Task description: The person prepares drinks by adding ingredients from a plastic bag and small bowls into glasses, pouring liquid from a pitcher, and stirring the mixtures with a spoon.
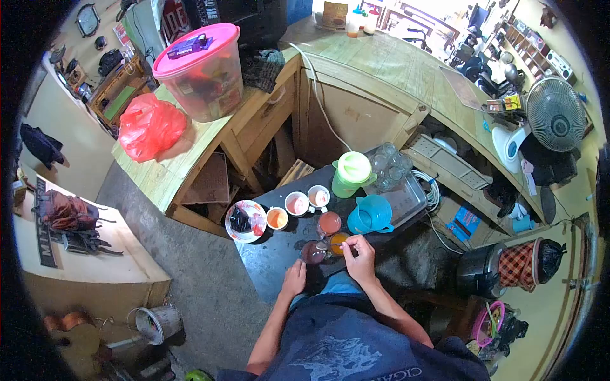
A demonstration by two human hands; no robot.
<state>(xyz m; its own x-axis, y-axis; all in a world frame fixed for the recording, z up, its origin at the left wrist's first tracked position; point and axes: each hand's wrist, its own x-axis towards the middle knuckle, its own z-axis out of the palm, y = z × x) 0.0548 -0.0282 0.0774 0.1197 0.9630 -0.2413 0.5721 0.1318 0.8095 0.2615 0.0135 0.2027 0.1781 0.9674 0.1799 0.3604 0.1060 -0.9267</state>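
Note:
My right hand (359,259) is over the glass mug of orange drink (337,244), its fingers pinched together; what they hold is too small to make out. Beside the glass mug of dark drink (313,252), at the near edge of the dark table (267,273), rests my left hand (295,277), its fingers curled and partly hidden. A glass of reddish drink (329,223) stands just behind. Farther back are white cups (297,204) with pink and orange contents, a plate with a black bag (246,221), a blue pitcher (370,214) and a green lidded pitcher (353,174).
Upturned glasses (389,166) stand on a metal tray (410,200) at the table's right end. Behind is a wooden counter (362,60) with a pink-lidded tub (204,79) and a red bag (151,127). A white cable (321,95) hangs down to the table.

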